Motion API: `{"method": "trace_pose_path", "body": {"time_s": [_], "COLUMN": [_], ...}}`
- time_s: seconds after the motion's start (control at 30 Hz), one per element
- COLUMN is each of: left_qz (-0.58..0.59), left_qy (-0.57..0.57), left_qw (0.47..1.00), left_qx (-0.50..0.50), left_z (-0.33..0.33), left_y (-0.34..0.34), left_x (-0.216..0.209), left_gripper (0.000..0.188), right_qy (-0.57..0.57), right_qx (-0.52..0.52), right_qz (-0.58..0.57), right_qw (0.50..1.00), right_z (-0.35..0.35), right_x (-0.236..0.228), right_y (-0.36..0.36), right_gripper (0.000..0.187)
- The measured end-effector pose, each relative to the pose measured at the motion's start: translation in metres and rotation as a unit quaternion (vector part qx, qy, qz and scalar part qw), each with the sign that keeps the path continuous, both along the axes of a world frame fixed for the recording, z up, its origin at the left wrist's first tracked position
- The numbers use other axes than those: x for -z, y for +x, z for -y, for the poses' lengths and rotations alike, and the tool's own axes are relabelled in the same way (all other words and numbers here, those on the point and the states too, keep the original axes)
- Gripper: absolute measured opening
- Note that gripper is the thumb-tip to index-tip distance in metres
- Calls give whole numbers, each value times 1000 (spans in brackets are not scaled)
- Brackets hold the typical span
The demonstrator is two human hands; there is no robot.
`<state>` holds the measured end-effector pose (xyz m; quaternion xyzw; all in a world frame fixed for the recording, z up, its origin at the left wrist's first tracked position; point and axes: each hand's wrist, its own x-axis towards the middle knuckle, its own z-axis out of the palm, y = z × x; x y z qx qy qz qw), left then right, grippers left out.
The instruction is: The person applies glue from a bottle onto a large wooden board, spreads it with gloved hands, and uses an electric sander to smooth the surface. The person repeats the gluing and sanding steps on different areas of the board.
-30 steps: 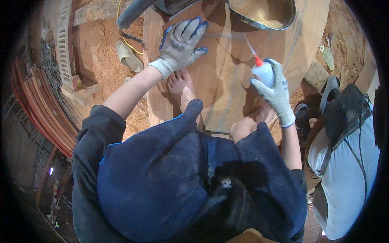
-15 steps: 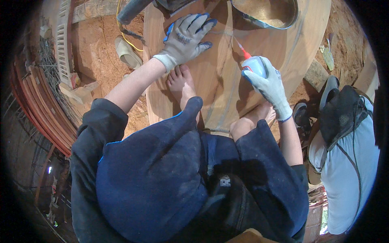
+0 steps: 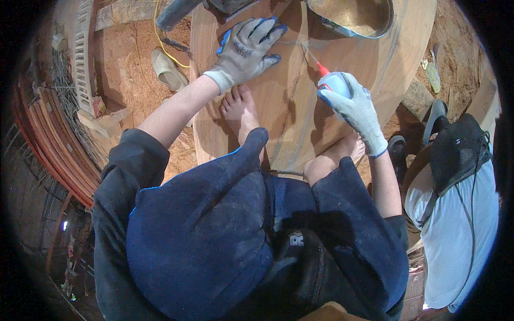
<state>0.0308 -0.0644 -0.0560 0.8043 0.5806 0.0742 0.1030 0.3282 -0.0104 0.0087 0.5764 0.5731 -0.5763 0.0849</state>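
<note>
My right hand, in a white and blue work glove, is wrapped round a small pale glue bottle. The bottle has a red cap and a long thin nozzle that points up and left, its tip close to the wood. Under both hands lies a large wooden slab with a rounded edge and dark grain lines. My left hand, in a matching dusty glove, rests palm down on the slab with its fingers spread. It holds nothing.
A round metal pan holding tan powder stands on the far right of the slab. A dark power tool lies at the far edge near a yellow cord. My bare feet are on the slab. Another person is at the right.
My right hand and the bottle have shifted slightly to the left and up, carrying the nozzle tip along. My left hand stays put. The person at the right has moved a little.
</note>
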Motion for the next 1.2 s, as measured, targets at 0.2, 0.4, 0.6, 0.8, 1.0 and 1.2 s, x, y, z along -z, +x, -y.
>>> {"method": "trace_pose_path", "body": {"time_s": [0.2,0.4,0.6,0.8,1.0,1.2], "left_qz": [2,-4,-5,-11,-8,21], "left_qy": [14,14,10,8,4,9], "left_qw": [1000,1000,1000,1000,1000,1000], "left_qx": [1,-1,1,1,-2,-15], "left_z": [5,5,4,4,4,5], "left_y": [0,1,1,1,1,-1], "left_x": [1,1,2,2,3,8], "left_gripper": [73,72,72,71,72,74], "right_qy": [-4,5,-5,14,35,33], "right_qx": [8,-1,9,7,-9,50], "right_qz": [1,7,11,9,9,-75], "right_qw": [1000,1000,1000,1000,999,995], "right_z": [5,5,4,4,5,18], "right_x": [-1,0,-2,-3,-3,9], "right_y": [-1,-1,-2,-4,-1,13], "right_gripper": [78,76,76,77,73,65]}}
